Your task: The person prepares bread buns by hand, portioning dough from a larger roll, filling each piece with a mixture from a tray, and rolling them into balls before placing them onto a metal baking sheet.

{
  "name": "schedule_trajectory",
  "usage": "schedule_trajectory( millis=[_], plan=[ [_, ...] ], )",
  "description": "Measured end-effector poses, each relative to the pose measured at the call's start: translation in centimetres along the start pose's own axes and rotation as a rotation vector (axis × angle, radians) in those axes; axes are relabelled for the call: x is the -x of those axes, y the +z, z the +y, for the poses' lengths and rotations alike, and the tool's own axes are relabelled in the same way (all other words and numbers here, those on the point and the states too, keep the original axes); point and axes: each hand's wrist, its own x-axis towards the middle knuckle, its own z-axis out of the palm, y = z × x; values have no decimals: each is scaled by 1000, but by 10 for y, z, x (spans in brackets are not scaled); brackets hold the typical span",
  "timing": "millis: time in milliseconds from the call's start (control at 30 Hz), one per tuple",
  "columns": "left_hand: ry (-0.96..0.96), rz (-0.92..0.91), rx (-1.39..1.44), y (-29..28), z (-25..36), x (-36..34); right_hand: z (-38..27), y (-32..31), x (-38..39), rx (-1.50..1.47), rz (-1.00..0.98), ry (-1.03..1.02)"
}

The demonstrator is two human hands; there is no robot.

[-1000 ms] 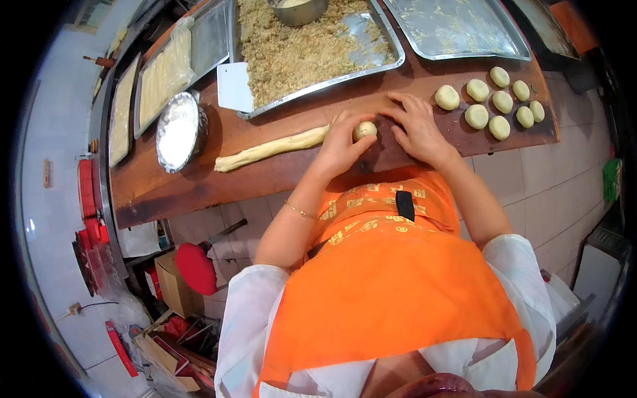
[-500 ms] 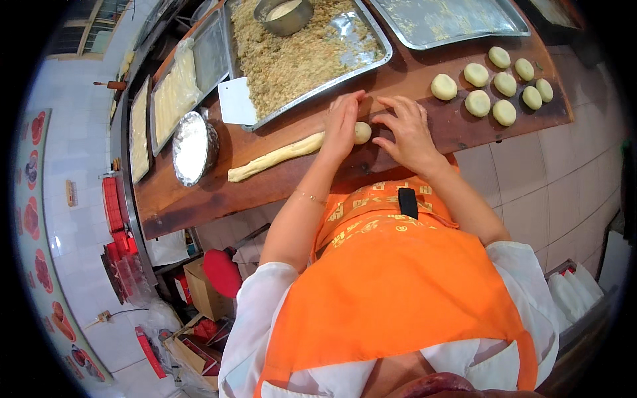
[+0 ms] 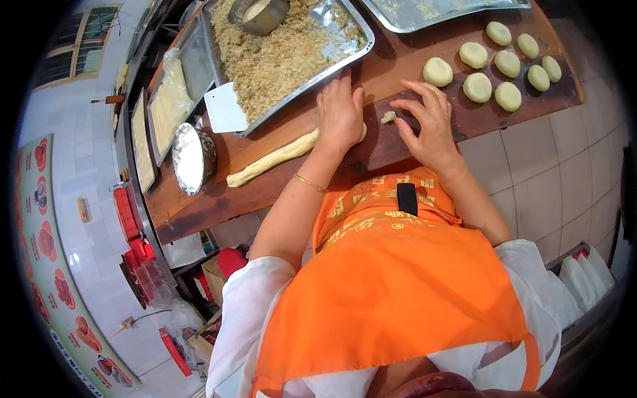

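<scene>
- Change: half a second ago a dough ball stood in plain sight between my hands; now my left hand (image 3: pixel 340 114) covers that spot, and only a pale edge of dough (image 3: pixel 364 132) shows past its thumb side.
- Change: a small scrap (image 3: pixel 388 117) now shows on the table (image 3: pixel 199 212), just by the fingertips of my right hand (image 3: pixel 428 126); contact cannot be confirmed.
- Left grip: palm down over the near-right end of the rope (image 3: pixel 269 162), fingers together and pointing away from me. Whether it presses or grasps, I cannot tell.
- Right grip: fingers curved and spread, thumb apart, nothing seen between them.
- Rope: lies on the table, running out leftward from under my left hand.
- Rounds (image 3: pixel 438 71): nine, right of my right hand, arranged as before.
- Obstruction: my left hand hides the rope's end. The crumb tray (image 3: pixel 335 46) lies close beyond its fingertips, with a cup (image 3: pixel 265 26) in it and a white scraper (image 3: pixel 225 108) at its corner.
- Further left: a bowl (image 3: pixel 209 156) of white powder.
- Markings: yellow printed characters on my orange apron (image 3: pixel 398 285); red pictures and lettering on the wall poster (image 3: pixel 56 265).
</scene>
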Motion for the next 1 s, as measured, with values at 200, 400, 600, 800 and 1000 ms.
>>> schedule_trajectory(
  millis=[200, 400, 600, 800, 1000],
  plan=[
    [31, -17, -82, 3, 7, -1, -5, -11, -4, -14, -3, -8],
    [8, -41, -72, 1, 9, -1, -32, -159, -21, -254, 706, -150],
    [-1, 19, 166, 15, -28, 8, -7, -196, -1, -170, 808, -60],
    [249, -1, 199, -24, -2, 64, -18, -89, 15, -513, 119, 435],
    [-530, -68, 1773, -21, -12, 59, -40, -39, -5, -298, -224, 145]
  ],
)
